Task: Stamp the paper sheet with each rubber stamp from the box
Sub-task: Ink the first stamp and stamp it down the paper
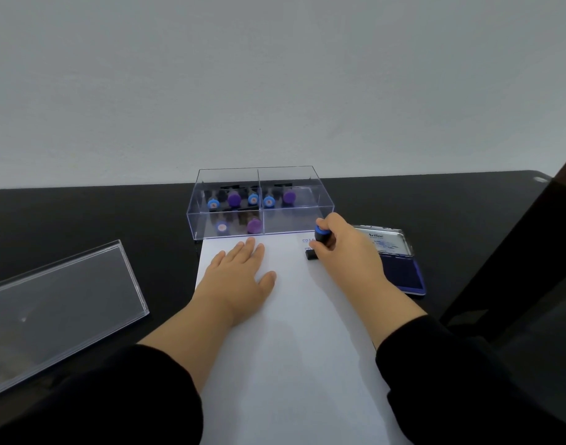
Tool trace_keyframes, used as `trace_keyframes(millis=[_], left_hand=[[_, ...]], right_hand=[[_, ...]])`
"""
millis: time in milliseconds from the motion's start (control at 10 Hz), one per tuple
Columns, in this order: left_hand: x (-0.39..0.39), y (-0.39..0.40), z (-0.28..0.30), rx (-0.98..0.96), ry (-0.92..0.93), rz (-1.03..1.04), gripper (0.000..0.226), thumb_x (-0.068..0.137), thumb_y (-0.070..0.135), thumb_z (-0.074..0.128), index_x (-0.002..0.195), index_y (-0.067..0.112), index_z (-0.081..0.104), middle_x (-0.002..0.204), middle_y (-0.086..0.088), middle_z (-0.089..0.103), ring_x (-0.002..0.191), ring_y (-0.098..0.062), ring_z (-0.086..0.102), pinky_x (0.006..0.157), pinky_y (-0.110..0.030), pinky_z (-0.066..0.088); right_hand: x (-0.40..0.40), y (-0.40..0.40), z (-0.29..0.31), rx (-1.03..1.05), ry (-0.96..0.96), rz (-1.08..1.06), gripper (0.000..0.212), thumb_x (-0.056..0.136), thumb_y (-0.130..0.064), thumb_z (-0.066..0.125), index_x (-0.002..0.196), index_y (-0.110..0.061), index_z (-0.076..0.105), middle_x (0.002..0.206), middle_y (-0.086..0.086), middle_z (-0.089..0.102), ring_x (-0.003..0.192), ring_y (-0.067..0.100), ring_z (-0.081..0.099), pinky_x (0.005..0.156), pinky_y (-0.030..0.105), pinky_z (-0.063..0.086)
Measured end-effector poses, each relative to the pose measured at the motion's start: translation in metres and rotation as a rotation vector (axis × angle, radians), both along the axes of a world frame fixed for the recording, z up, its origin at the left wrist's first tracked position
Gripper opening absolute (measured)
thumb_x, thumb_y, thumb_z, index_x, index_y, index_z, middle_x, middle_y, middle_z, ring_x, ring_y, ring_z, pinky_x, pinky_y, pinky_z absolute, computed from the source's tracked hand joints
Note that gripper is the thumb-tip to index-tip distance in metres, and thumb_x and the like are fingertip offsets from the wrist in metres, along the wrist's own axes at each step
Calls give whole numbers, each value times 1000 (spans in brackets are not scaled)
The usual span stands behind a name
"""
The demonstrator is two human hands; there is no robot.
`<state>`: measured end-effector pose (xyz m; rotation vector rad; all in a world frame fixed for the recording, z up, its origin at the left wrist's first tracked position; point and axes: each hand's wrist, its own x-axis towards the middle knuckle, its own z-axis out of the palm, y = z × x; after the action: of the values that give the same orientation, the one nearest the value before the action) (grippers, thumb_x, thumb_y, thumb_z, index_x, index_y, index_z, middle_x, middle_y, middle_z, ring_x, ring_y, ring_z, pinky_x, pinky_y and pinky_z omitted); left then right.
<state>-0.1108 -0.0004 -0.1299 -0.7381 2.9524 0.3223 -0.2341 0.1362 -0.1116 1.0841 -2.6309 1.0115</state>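
black tabletop [121, 216] against pale wall [275, 75]; paper [291, 332] before box [259, 203]. left hand [240, 274] flat on paper, fingers released; right hand [342, 248] fingers grasping stamp [318, 242] on paper.

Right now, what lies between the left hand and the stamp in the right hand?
In the head view, only bare paper sheet separates the left hand from the stamp.

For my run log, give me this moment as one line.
step: stamping | right hand: presses stamp on paper | left hand: flat on paper | ink pad: open
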Motion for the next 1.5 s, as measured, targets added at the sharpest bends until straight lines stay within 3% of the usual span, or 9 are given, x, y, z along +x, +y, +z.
trace_keyframes(millis=[300,400,500,700,900,1000,1300,1500], left_hand=[[0,-1,-1,-5,3,0,60,101,45,21,152,23,-1,159,6,-11,146,-10,-8,117,-30,-5],[0,-1,-1,-6,-2,-1,60,101,45,21,152,23,-2,159,5,-12,146,-10,-8,118,-31,-5],[0,0,1,-2,-11,-4,60,101,45,20,152,22,-2,159,5,-11,146,-11,-8,117,-31,-5],[1,1,2,7,0,-1,60,101,44,22,152,22,0,159,5,-10,146,-10,-7,117,-30,-6],[2,2,3,14,0,5,60,101,44,22,153,22,1,159,5,-10,146,-10,-7,117,-29,-6],[2,2,4,8,-12,6,60,101,44,21,152,22,0,159,5,-10,146,-10,-7,117,-29,-5],[0,1,4,6,-33,11,59,101,44,20,152,23,-1,159,6,-10,146,-10,-7,117,-29,-5],[0,1,3,-2,-32,15,59,101,44,21,152,23,-1,159,6,-10,146,-10,-7,116,-29,-6]], right_hand=[[-1,-1,-2,-22,2,5,22,91,-24,60,110,-18,51,88,-9,51,79,14,50,66,25,38],[-4,1,2,-219,-158,-26,19,88,-21,64,101,-23,51,91,-11,57,83,13,58,73,27,46],[-2,8,14,-509,-285,-82,25,87,-19,67,99,-29,47,84,-15,57,73,0,57,69,17,44],[3,23,26,-655,-352,-114,28,85,-18,69,106,-26,51,78,-11,57,66,0,53,62,13,42],[11,38,27,-703,-397,-175,31,84,-17,70,108,-23,50,77,-5,58,70,9,56,63,19,47],[15,39,25,-723,-445,-182,31,84,-16,70,103,-25,49,78,0,60,74,15,59,73,35,53],[13,39,28,-718,-439,-138,29,85,-15,69,103,-25,48,73,-6,55,65,6,53,65,24,47],[8,43,31,-666,-390,-117,30,84,-18,70,106,-24,51,77,-4,58,71,10,58,57,10,44]])
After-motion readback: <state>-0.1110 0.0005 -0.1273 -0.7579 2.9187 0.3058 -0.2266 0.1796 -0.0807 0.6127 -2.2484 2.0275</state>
